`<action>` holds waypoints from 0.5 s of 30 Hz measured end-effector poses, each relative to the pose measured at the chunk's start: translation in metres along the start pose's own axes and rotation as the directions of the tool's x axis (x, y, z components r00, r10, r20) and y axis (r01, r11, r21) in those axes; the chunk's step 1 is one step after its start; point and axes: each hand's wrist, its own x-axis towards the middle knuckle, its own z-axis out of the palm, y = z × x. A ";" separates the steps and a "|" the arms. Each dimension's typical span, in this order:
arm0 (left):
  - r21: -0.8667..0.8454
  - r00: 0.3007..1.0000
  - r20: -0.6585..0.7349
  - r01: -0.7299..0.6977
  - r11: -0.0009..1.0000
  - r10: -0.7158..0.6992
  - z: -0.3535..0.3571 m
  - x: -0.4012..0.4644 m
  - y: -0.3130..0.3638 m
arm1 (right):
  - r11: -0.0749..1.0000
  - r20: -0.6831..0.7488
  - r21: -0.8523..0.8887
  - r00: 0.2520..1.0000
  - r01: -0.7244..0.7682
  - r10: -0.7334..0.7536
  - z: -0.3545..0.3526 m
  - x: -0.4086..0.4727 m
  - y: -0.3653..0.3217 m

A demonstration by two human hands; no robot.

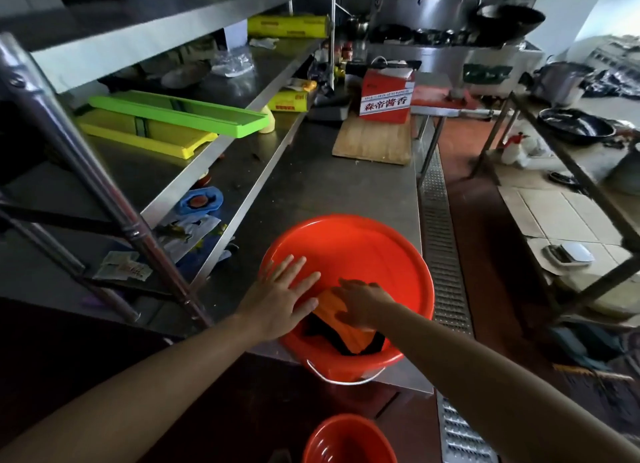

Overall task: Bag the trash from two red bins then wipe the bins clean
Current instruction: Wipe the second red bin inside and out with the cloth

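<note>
- Large red bin (349,251): it stands on the near end of the steel counter (311,185), its rim overhanging the counter's front edge, its metal handle (346,379) hanging down on your side.
- Your left hand (280,299): fingers straight and spread, palm laid flat over the near-left rim of the large red bin, curled round nothing.
- Your right hand (360,303): inside the large red bin, fingers bent down onto an orange-and-black cloth (346,331), pressing it against the near inner wall; a full grasp cannot be confirmed.
- Second red bin (349,442): smaller in view, below the large red bin and nearer to you, off the counter.
- Wooden board (374,140): beyond the large red bin on the same counter, carrying a red carton (386,95).
- Green and yellow trays (166,123): on the shelf left of and beyond the large red bin.
</note>
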 end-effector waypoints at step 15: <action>-0.317 0.991 -0.004 0.124 0.940 -0.132 0.020 0.077 -0.057 | 0.994 -0.056 0.022 0.992 -0.109 0.110 0.115 0.114 -0.007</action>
